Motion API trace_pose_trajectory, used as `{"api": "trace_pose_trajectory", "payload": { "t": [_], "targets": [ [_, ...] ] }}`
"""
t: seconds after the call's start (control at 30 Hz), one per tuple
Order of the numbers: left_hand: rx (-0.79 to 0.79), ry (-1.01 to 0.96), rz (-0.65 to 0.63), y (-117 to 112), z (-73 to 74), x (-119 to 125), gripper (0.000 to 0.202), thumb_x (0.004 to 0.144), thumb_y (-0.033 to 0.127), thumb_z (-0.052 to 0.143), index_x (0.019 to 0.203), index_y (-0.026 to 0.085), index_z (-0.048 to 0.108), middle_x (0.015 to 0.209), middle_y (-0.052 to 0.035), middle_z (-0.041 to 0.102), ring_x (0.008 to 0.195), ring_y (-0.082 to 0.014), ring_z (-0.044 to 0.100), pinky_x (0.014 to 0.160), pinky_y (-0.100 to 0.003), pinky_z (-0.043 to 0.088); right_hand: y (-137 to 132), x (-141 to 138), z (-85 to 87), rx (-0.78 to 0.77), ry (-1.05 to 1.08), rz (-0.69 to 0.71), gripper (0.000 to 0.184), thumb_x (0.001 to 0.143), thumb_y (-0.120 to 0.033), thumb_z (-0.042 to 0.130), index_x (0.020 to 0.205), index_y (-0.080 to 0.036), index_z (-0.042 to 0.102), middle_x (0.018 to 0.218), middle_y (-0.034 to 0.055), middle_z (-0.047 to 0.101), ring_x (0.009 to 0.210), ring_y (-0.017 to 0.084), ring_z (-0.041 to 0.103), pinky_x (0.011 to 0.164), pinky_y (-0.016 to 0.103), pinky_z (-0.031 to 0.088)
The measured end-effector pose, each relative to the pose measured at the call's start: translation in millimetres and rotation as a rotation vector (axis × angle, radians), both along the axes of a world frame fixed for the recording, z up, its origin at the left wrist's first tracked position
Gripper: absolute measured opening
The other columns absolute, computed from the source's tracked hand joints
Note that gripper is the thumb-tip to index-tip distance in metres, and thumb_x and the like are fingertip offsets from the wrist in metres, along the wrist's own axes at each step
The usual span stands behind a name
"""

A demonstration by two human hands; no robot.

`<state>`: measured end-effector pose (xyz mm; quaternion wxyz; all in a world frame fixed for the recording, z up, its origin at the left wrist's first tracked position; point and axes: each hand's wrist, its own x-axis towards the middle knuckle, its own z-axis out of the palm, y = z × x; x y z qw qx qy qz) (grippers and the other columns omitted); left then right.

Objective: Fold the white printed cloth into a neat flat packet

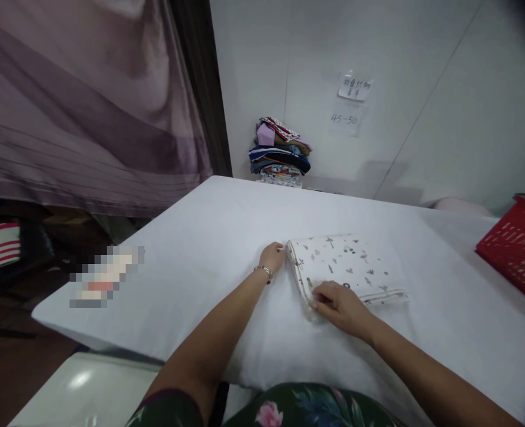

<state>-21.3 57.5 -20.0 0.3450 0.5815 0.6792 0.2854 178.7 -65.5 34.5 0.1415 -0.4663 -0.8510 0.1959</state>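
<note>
A folded white cloth (349, 264) with a small printed pattern of plants and other little figures lies flat on the white-covered table (178, 261). Its layered folded edge faces left. My left hand (272, 257), a bracelet at its wrist, pinches the far left corner of the cloth; its fingertips are partly hidden. At the near left corner, my right hand (340, 305) has its thumb and fingers closed on the cloth's edge. A sheer rim shows under that corner.
A red plastic basket (518, 249) stands at the right. Folded clothes (280, 151) are stacked beyond the far edge, by the wall. A blurred-out item (106, 277) lies at the table's left edge. A purple curtain (89, 107) hangs at left; a pale stool (89, 388) is nearby.
</note>
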Motion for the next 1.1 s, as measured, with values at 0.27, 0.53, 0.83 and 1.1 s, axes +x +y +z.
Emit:
{"api": "trace_pose_trajectory", "payload": {
  "t": [0.27, 0.53, 0.83, 1.1],
  "targets": [
    [0.131, 0.031, -0.107, 20, -4.2, 6, 0.033, 0.074, 0.02, 0.05, 0.104, 0.02, 0.063, 0.104, -0.0047, 0.066, 0.096, -0.0175, 0.057, 0.085, -0.027, 0.041, 10, -28, -7.8, 0.022, -0.218, -0.179, 0.049, 0.078, -0.049, 0.05, 0.117, -0.02, 0.047, 0.099, 0.0079, 0.053, 0.091, 0.022, 0.049, 0.07, 0.03, 0.036],
    [0.16, -0.009, -0.297, 37, -4.3, 6, 0.04, 0.071, 0.013, 0.047, 0.107, 0.023, 0.064, 0.093, 0.0001, 0.069, 0.079, -0.0129, 0.061, 0.071, -0.02, 0.046, 9, -27, -10.8, -0.027, -0.273, -0.192, 0.048, 0.076, -0.02, 0.043, 0.124, -0.018, 0.042, 0.104, 0.0081, 0.053, 0.093, 0.021, 0.05, 0.072, 0.028, 0.034],
    [0.23, 0.035, -0.279, 36, -6.8, 1, 0.028, 0.07, 0.013, 0.048, 0.09, 0.023, 0.066, 0.086, 0.0004, 0.068, 0.078, -0.0141, 0.058, 0.07, -0.023, 0.043, 1, -31, -13.7, 0.02, -0.286, -0.16, 0.04, 0.08, -0.024, 0.042, 0.12, -0.018, 0.045, 0.101, 0.0089, 0.053, 0.088, 0.021, 0.051, 0.072, 0.029, 0.037],
    [0.211, 0.021, -0.31, 44, -8.0, -2, 0.024, 0.066, 0.011, 0.049, 0.082, 0.02, 0.065, 0.077, 0.0006, 0.066, 0.071, -0.0132, 0.057, 0.065, -0.022, 0.043, -11, -38, -19.4, 0.141, -0.353, -0.122, 0.047, 0.077, -0.027, 0.052, 0.122, -0.014, 0.044, 0.106, 0.0129, 0.05, 0.092, 0.025, 0.047, 0.076, 0.035, 0.041]
  ]
}}
